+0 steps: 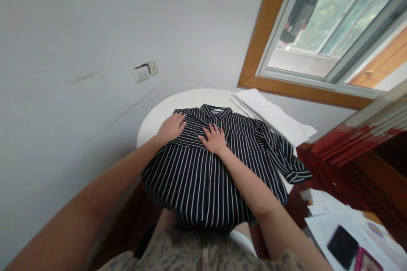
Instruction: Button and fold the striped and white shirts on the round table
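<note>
Black-and-white-striped, the collared cloth shirt (193, 173) lies front-up beneath the left hand (172, 128) and right hand (215, 140), both outspread flat, gripping nothing, one sleeve (191, 134) seemingly folded inward under them (the other sleeve (284, 154), right of both, lies outstretched, unfolded).

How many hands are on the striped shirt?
2: the left hand near the shoulder at picture left of the striped shirt, and the right hand near its middle, below the collar. No other hands show.
</note>
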`<state>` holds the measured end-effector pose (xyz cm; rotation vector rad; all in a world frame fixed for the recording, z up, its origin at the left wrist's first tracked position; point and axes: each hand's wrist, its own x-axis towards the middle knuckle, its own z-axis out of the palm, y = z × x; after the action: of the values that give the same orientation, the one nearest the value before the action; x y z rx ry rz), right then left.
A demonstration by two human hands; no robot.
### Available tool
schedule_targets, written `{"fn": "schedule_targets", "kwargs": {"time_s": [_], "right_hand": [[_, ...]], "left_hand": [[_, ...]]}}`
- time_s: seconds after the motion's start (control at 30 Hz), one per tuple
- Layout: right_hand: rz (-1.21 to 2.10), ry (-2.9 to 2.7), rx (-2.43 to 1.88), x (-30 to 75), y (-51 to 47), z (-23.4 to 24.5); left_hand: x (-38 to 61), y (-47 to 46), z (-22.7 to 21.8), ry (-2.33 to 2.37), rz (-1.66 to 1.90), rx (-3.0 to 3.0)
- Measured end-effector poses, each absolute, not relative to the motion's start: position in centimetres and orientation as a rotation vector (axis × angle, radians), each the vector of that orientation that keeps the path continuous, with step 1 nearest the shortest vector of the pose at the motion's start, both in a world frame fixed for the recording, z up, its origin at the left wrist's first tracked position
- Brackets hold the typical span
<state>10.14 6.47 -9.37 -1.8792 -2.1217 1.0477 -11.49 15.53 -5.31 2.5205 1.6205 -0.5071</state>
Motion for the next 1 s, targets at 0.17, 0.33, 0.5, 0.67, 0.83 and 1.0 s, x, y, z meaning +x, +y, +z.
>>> {"fn": "schedule_targets", "kwargs": {"time_s": [0.17,0.33,0.5,0.67,0.83,1.0], "right_hand": [[1.045,-2.122,-1.884,10.1,6.3,-9.5],[0.970,-2.053,-1.802,10.3,6.2,-9.6],[1.007,-1.941,-1.716,12.6,7.0,-9.6],[0.840,-1.856,-1.968,17.9,6.9,-10.3],[0.609,-1.933,-2.246,24.6,4.2,-10.6],[0.466,-1.953,-2.481,30.6,0.6,-9.3]], "left_hand": [[-12.3,11.9,-5.9,1.627,-0.656,2.414],[-11.6,11.8,-5.3,1.693,-0.727,2.311],[-4.6,12.0,-4.0,1.586,-0.795,2.316],[2.0,10.8,-5.8,1.460,-0.621,2.352],[3.4,9.3,-8.7,1.363,-0.477,2.330],[3.2,9.2,-9.4,1.323,-0.484,2.294]]}}
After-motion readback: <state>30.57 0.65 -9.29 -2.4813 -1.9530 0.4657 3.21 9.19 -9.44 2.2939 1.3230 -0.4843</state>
